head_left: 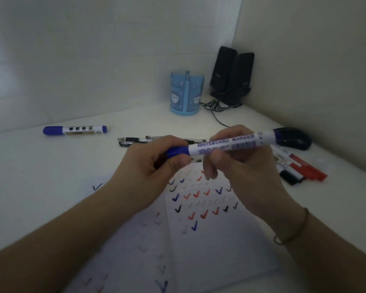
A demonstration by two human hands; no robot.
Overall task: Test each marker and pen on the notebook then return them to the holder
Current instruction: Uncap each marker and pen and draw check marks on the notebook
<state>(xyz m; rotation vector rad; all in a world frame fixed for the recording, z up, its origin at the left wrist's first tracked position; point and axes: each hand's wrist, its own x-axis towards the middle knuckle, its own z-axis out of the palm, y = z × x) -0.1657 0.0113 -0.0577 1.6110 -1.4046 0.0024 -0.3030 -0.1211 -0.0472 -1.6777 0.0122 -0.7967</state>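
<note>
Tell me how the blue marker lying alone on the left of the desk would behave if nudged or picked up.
The blue marker looks like a round, rigid plastic barrel lying flat on the smooth desk, so a sideways nudge would probably set it rolling. It seems light for its size and unlikely to bend. Its cap appears on, so it likely would not smear.

Looks like a home or office desk corner. White desktop (pixel 51 166) against plain walls, black PC speakers (pixel 232 75), mouse (pixel 294 138), blue pen holder (pixel 186 94).
</note>
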